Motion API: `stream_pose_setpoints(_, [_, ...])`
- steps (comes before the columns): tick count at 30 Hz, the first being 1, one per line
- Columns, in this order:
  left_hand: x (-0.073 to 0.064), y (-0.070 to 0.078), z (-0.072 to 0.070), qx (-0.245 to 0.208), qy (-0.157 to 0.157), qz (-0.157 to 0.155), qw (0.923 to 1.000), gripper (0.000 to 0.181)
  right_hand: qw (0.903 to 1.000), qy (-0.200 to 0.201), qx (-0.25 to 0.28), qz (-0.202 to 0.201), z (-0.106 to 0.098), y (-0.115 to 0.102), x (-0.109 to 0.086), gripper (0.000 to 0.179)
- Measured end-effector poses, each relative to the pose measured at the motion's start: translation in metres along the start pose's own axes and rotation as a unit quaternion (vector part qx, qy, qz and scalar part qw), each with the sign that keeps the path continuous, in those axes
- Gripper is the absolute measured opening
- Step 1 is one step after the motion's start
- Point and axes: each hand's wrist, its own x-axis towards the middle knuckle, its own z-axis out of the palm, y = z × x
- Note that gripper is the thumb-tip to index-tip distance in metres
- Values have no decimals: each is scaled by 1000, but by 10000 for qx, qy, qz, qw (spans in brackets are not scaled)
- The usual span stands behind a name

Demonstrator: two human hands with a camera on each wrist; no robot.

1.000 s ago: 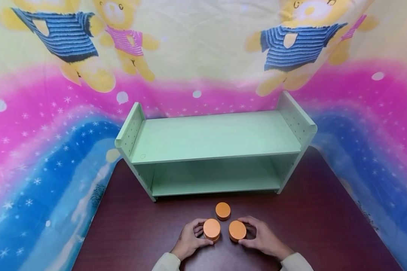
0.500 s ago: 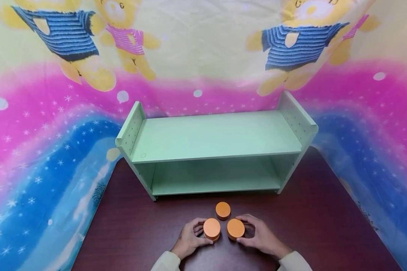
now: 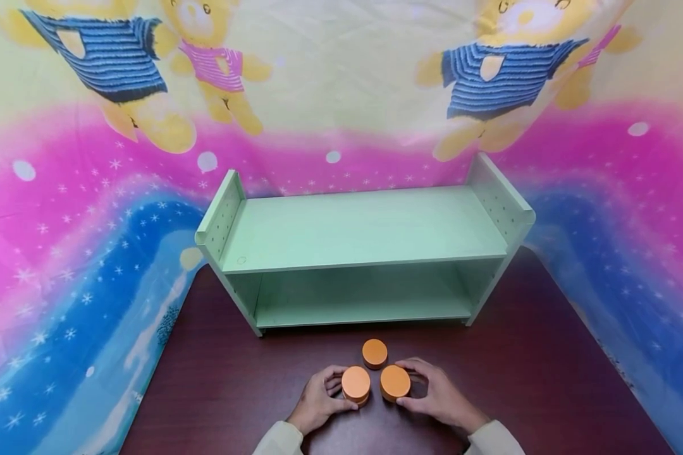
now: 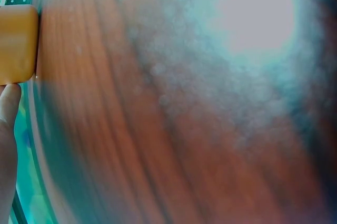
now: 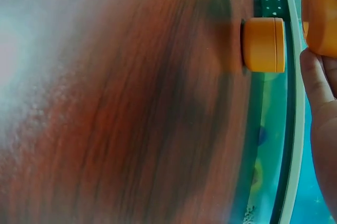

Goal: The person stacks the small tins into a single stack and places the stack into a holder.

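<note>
Near the front of the dark wooden table (image 3: pixel 216 392), my left hand (image 3: pixel 317 399) holds a two-high stack of round orange jars (image 3: pixel 355 384) between thumb and fingers. In the left wrist view a finger (image 4: pixel 9 103) touches the side of an orange jar (image 4: pixel 18 42). My right hand (image 3: pixel 441 399) grips another orange jar (image 3: pixel 395 382) by its sides, just right of the stack. The right wrist view shows this held jar (image 5: pixel 322 16) raised off the tabletop. A further orange jar (image 3: pixel 374 352) stands on the table just beyond both hands.
A pale green two-tier shelf (image 3: pixel 364 227) with raised side panels stands at the back of the table. Behind and around it hangs a cloth (image 3: pixel 330 95) printed with bears and snowflakes.
My right hand has shifted slightly left with its jar, closer to the stack. The left hand, the stack and the far jar have stayed in place.
</note>
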Motion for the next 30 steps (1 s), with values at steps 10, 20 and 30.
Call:
stream_pose_setpoints(10, [-1, -1, 1, -3, 12, -39, 10000, 62, 9999, 37, -24, -160, 0, -1, 1, 63])
stream_pose_setpoints(20, [-2, 2, 1, -121, 39, -150, 9998, 63, 9980, 169, -229, -559, 2, -4, 3, 62])
stream_pose_setpoints(30, [-1, 1, 0, -5, -26, 34, 10000, 62, 9955, 261, -526, -748, 2, -11, 7, 63])
